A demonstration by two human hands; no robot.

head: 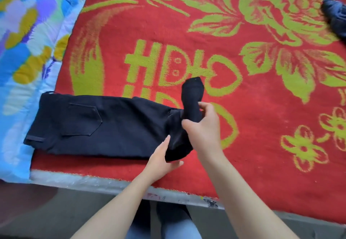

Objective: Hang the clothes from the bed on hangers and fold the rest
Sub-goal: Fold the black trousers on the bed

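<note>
– Red flowered blanket (262,107) covers the bed; patterned pillow (28,51) far left. Trousers?
– Black trousers (93,126) lie folded flat beside the pillow, near the bed edge; probably parked as done.
– Hands?
– Left hand (161,158) flat, straight fingers propping the black sock (192,96) at its lower end. Right hand (204,126) pinches its middle, likely straightening it for folding. Dark blue garment (335,15) waits far right.
</note>
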